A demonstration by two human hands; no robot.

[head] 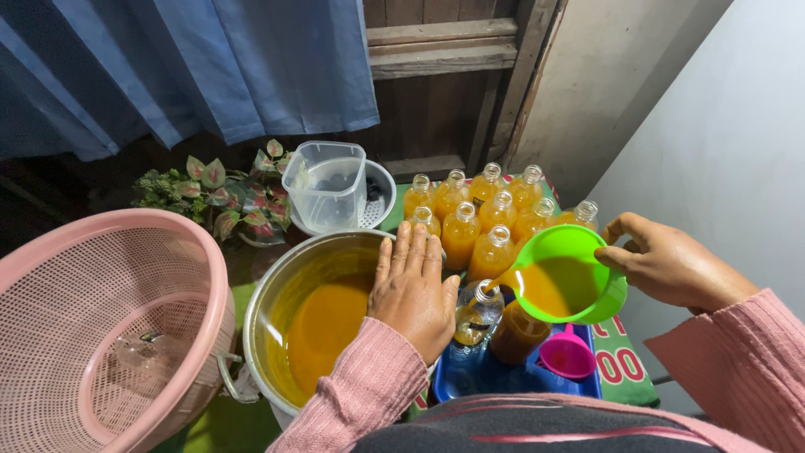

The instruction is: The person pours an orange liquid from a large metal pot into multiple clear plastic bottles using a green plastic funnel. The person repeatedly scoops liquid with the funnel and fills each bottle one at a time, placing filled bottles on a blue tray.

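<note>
One pink basket point(101, 327) sits at far left, a clear bottle point(151, 351) lying inside it. At its 3 o'clock stands a steel pot point(277, 294) part full of orange liquid. At the pot's 12 o'clock a clear tub point(325, 186) rests in a white colander point(381, 201), with leafy plants point(218, 193) at their 9 o'clock. The left hand point(412, 292) lies flat, fingers spread and holding nothing, on the pot's rim at 3 o'clock. Just right of it a clear bottle point(478, 312) stands on a blue tray point(503, 377), with a pink funnel point(568, 356) at its 4 o'clock. Filled orange bottles point(478, 218) cluster at its 12 o'clock on the counter point(625, 365). The right hand point(667, 264) has its grip closed on a green jug point(570, 273), tilted, pouring orange liquid into the clear bottle's mouth.
</note>
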